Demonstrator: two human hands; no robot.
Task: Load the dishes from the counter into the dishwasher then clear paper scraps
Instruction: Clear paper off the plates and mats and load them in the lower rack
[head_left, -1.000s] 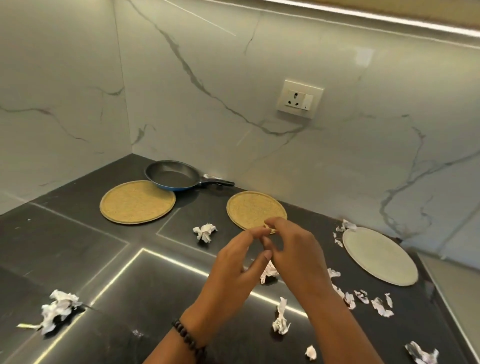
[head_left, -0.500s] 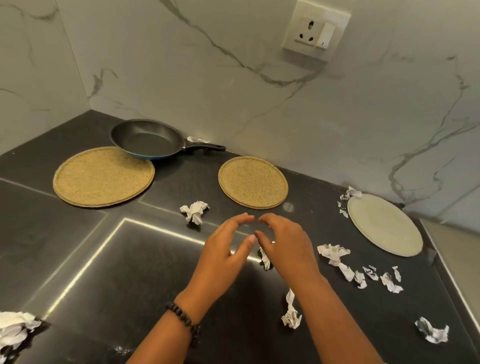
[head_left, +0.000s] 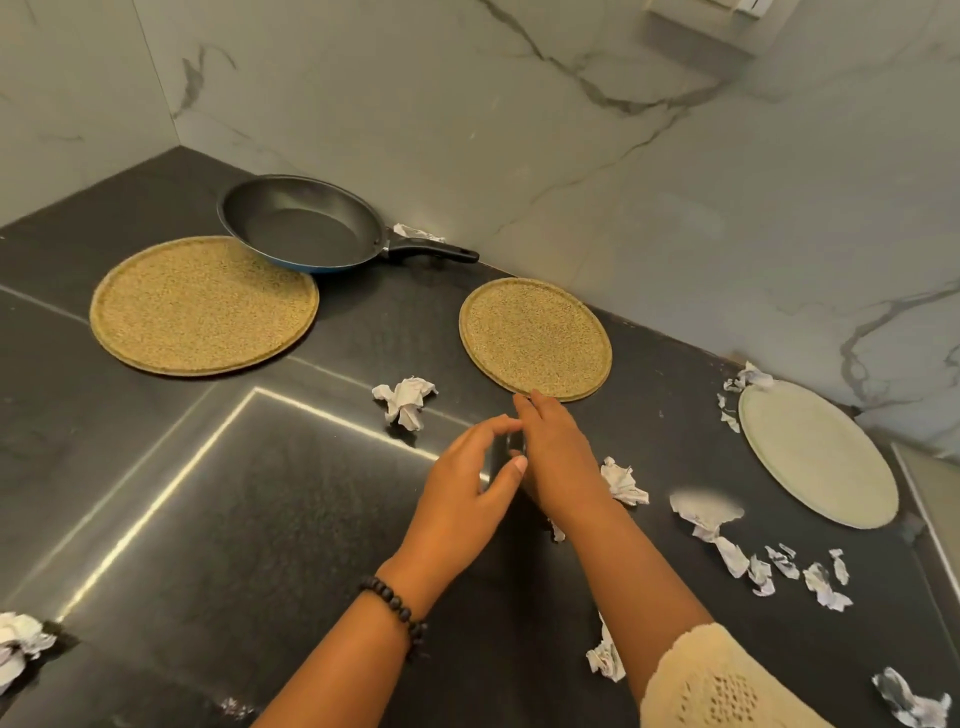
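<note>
Both hands are held close together low over the black counter (head_left: 171, 519), near its middle. The left hand (head_left: 462, 493) is seen with loosely curved fingers and the thumb stretched toward the right hand; nothing is held in it. The right hand (head_left: 558, 457) is turned with its back to the camera, the fingers pointing down to the counter. Whether something is held under it cannot be told, because the palm is hidden.

A black frying pan (head_left: 301, 223) is placed near the back wall, its edge lying over the large woven plate (head_left: 202, 306). A smaller woven plate (head_left: 535, 338) is found just beyond the fingertips of the right hand. A pale plate (head_left: 818, 452) lies flat at the right side, beside the wall.

Crumpled paper scraps are spread over the counter: one scrap (head_left: 405, 400) lies left of the hands, another scrap (head_left: 623, 480) just beside the right wrist, and a row of small torn pieces (head_left: 779, 566) is seen in front of the pale plate. A bead bracelet (head_left: 397, 608) is worn on the left wrist.
</note>
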